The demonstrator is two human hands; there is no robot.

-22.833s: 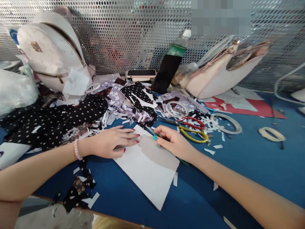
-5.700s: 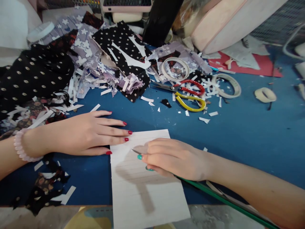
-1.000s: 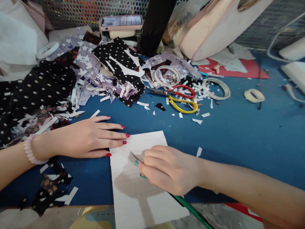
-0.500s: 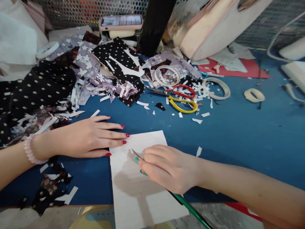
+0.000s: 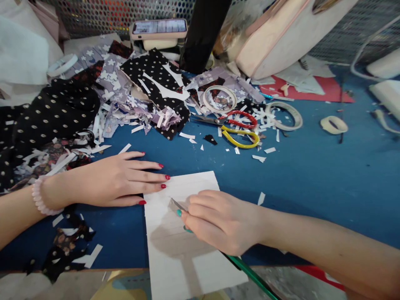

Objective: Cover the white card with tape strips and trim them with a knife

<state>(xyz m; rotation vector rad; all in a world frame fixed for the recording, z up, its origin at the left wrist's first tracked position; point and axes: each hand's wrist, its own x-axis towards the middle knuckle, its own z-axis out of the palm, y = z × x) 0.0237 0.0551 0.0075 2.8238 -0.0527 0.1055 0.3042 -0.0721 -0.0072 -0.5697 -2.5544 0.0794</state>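
Note:
A white sheet marked with faint parallel lines lies on the blue table at the near edge. My left hand rests flat with fingers stretched out, its red-nailed fingertips on the sheet's upper left corner. My right hand is closed round a thin green-handled knife. The knife's metal blade tip touches the sheet just below my left fingertips.
Red and yellow scissors and several tape rolls lie beyond the sheet. Polka-dot and flowered fabric scraps with white paper strips pile up at left. A phone, a dark bottle, a pink bag stand against the mesh wall.
The right hand and blade tip have slid slightly down the sheet over the last half second. The left hand has stayed put.

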